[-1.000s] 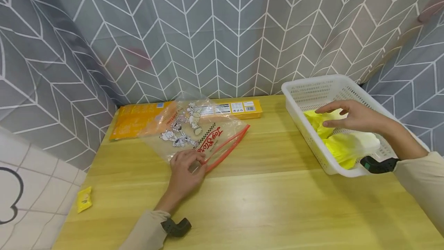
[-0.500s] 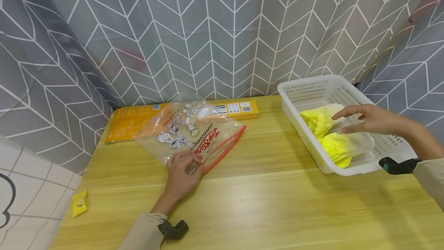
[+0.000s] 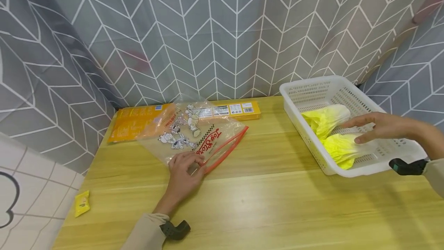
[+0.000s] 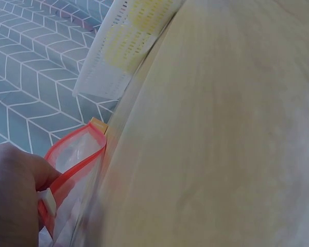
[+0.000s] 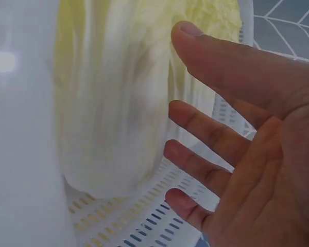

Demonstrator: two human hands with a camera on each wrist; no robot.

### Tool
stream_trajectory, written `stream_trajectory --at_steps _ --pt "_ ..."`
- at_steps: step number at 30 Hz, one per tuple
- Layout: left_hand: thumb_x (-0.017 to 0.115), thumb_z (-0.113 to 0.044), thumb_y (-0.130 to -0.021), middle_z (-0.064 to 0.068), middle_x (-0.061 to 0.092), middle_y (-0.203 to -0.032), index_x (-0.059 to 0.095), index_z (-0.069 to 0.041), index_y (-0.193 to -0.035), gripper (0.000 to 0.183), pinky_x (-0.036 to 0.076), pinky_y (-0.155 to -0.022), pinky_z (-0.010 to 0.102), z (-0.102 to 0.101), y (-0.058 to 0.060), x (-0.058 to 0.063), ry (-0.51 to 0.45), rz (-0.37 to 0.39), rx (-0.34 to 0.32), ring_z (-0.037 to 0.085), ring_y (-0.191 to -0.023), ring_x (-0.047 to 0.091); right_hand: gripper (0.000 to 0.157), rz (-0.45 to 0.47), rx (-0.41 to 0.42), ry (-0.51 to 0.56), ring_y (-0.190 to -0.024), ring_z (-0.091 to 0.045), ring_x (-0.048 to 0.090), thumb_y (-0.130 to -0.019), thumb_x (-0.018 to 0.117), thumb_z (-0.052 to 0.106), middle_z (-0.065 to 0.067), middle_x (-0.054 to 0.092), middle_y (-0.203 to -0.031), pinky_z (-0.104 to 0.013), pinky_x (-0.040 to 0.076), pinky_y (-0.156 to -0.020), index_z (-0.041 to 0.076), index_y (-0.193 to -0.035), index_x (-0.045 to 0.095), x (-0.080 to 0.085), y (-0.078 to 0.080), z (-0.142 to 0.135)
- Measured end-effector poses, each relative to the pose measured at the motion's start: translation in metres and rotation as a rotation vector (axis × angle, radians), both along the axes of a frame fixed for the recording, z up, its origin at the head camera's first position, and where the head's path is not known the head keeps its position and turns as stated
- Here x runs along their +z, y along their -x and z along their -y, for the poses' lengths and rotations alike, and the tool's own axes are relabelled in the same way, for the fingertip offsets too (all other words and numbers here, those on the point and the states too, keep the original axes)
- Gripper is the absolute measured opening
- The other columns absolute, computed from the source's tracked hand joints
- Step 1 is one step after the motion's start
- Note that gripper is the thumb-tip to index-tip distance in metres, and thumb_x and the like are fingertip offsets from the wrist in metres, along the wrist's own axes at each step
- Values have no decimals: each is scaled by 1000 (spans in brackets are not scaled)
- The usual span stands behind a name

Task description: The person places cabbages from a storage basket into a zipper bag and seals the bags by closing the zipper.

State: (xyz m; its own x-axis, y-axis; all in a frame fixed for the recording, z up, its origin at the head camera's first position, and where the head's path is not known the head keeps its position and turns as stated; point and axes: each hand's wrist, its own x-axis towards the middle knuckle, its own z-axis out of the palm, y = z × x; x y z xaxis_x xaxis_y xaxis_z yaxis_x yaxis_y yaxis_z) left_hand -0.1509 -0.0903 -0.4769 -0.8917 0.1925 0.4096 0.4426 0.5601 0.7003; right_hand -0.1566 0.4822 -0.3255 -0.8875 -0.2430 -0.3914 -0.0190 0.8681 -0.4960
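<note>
My left hand (image 3: 184, 174) pinches the edge of a clear zip bag (image 3: 189, 130) with cartoon print, lying on the table. In the left wrist view the bag's red zip edge (image 4: 77, 170) gapes into a loop, with a white slider (image 4: 50, 201) by the fingers. My right hand (image 3: 385, 126) reaches over the white basket (image 3: 305, 138), fingers spread and holding nothing. Two napa cabbages (image 3: 343, 149) lie in that basket, yellow leafy ends to the left. The right wrist view shows my fingertips right beside the white base of the nearer cabbage (image 5: 108, 113).
Behind the bag lie a flat orange packet (image 3: 130, 126) and a long orange box (image 3: 249, 111). A small yellow sachet (image 3: 82, 203) is at the table's left edge. A grey patterned curtain (image 3: 222, 38) hangs along the back, and white tiles (image 3: 38, 176) border the left.
My right hand has drawn back to the right and lowered into the basket beside the cabbages. My left hand stays at the bag's edge.
</note>
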Motion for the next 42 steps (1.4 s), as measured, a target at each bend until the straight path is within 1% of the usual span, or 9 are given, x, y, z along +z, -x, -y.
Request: stream_trajectory --at_steps 2,5,9,11,15,26,32,37,42 --pt "80 -17 -80 -1 77 -108 65 -23 -80 16 19 -112 53 0 0 -1 1 -9 1 24 -117 57 66 24 32 2 -128 -59 50 -91 75 23 -39 38 -152 -30 58 -76 1 -147 49 -3 1 -3" --pt "79 -17 -80 0 77 -107 65 -23 -80 16 19 -112 54 0 0 -1 -2 -20 0 25 -117 57 65 47 75 -10 -129 -47 53 -92 74 22 -37 43 -150 -29 55 -81 0 -147 49 -8 2 -8" --pt "78 -17 -81 -1 77 -107 65 -24 -81 15 19 -112 54 -1 1 -2 -1 -17 -1 25 -117 57 62 39 125 -42 -128 -45 53 -90 74 22 -37 48 -146 -48 53 -88 1 -144 53 -13 3 -10" --pt "78 -17 -81 -1 77 -107 65 -24 -81 15 19 -112 54 0 1 -2 0 -14 3 24 -117 56 63 24 152 -52 -131 -61 44 -89 75 22 -38 48 -145 -60 50 -89 0 -144 53 -15 3 -9" --pt "79 -17 -80 -2 77 -107 65 -24 -80 16 18 -112 53 0 0 -3 -5 -8 6 23 -117 56 64 26 152 -61 -129 -63 43 -88 76 23 -39 48 -144 -67 48 -89 0 -143 54 -15 3 -7" --pt "78 -17 -81 -3 77 -108 63 -25 -80 17 17 -113 53 -1 0 -1 -10 6 5 23 -117 56 61 -3 180 -73 -126 -53 50 -84 78 15 -34 56 -138 -63 46 -93 -6 -136 54 -16 2 -7" --pt "78 -17 -81 -3 77 -108 64 -25 -80 17 17 -113 53 -1 1 -3 -1 7 5 23 -117 56 62 47 177 -34 -123 -65 48 -88 75 16 -41 50 -140 -66 48 -90 -11 -138 50 -18 0 -11" --pt "78 -18 -82 -3 76 -109 64 -25 -80 16 17 -113 53 -1 1 -3 5 12 11 23 -118 56 62 32 149 -67 -118 -47 57 -88 76 19 -37 54 -138 -48 50 -85 -7 -139 53 -16 -1 -13" --pt "78 -18 -82 -3 76 -109 64 -25 -80 16 18 -113 53 0 1 -2 2 14 20 23 -117 56 59 13 104 -104 -109 -27 58 -90 75 23 -35 57 -134 -40 49 -80 -4 -139 56 -9 -1 -14"
